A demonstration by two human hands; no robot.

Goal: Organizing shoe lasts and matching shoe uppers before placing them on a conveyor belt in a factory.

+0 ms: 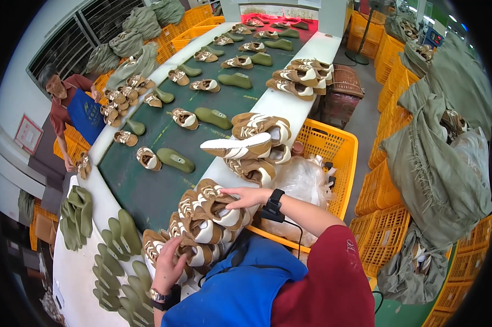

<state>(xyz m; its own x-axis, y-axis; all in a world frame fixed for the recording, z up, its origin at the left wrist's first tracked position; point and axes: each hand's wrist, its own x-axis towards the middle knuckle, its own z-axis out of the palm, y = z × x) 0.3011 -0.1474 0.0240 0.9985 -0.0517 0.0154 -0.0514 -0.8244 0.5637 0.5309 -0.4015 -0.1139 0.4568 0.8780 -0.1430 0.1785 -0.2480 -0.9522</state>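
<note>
My right hand [246, 197] rests on the top brown-and-white shoe [224, 215] of a stack in front of me. Its fingers stretch over the shoe's opening, thumb apart. Lower and to the left, my left hand [169, 266] touches the side of the same stack with spread fingers, beside a brown shoe [154, 243]. Both hands look open, though the fingertips partly disappear against the shoes. Just beyond, another pile of shoes [251, 166] has one shoe [238, 146] lying on its side, its white sole showing.
Shoes and green shoe lasts [175, 160] lie in rows on a dark green conveyor belt [148, 128]. More lasts [129, 231] cover the white table at left. A yellow crate [347, 177] with plastic bags stands at right. Across the belt is a co-worker [74, 103] in a blue apron.
</note>
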